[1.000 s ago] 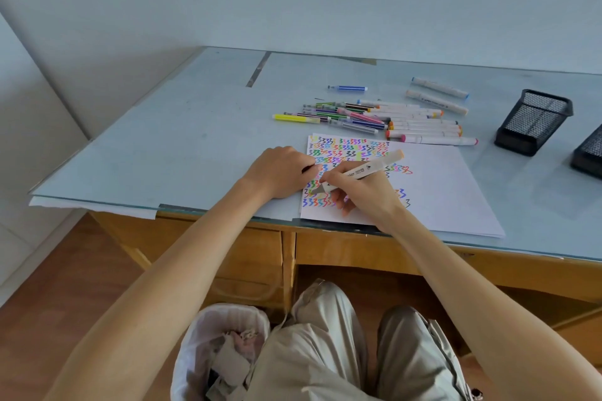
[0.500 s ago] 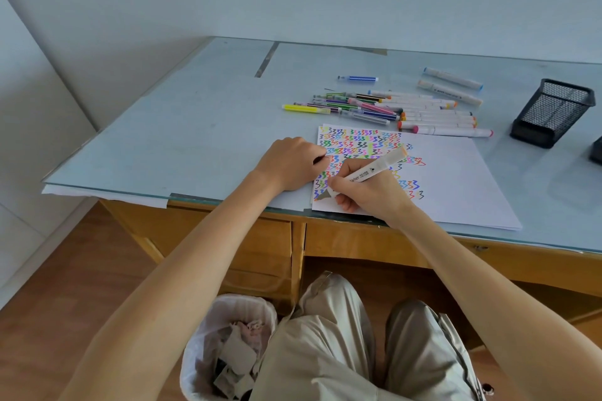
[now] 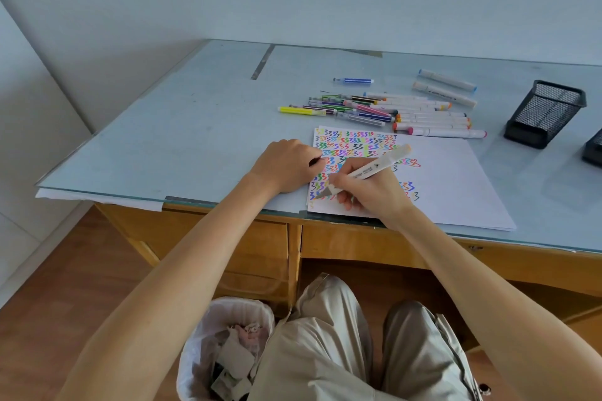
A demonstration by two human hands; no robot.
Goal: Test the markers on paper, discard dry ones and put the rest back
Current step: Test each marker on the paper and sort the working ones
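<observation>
A white sheet of paper (image 3: 449, 185) covered with coloured zigzag test marks lies at the desk's front edge. My right hand (image 3: 371, 192) grips a white marker (image 3: 374, 168) with a peach end cap, its grey tip down on the paper's lower left part. My left hand (image 3: 286, 166) rests on the paper's left edge with fingers curled; a small dark piece, apparently the marker's cap, shows between them. Behind the paper lie several thin coloured markers (image 3: 342, 107) and several thick white markers (image 3: 433, 119).
A black mesh holder (image 3: 544, 112) stands at the right, a second one (image 3: 594, 150) at the frame edge. A lone blue marker (image 3: 353, 80) lies further back. A lined waste bin (image 3: 202, 345) with scraps sits on the floor by my left knee. Glass tops the desk (image 3: 163, 146).
The marker tip has moved down the paper's left side toward the front edge. My left hand has stayed on the paper's edge. The camera shifted slightly.
</observation>
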